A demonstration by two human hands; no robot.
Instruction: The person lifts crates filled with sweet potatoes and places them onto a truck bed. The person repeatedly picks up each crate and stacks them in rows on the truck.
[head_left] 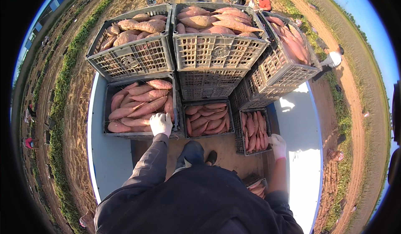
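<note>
My left hand [161,124], in a pale work glove, rests at the near right corner of a black plastic crate of sweet potatoes [142,136]; whether its fingers grip the rim is hard to tell. My right hand [278,146], gloved too, is beside the right edge of a lower crate of sweet potatoes [253,153], its fingers partly curled; a grip does not show clearly. Between these two stands another filled crate [209,135] on the truck bed. Farther off, stacked crates [219,54] hold more sweet potatoes.
Pale side walls of the truck bed [111,159] [305,171] flank me. Another crate with sweet potatoes [257,188] is at my right side. My shoe [211,157] is on the brown floor. Several people are in the field outside, one in a white top [333,59] at the right.
</note>
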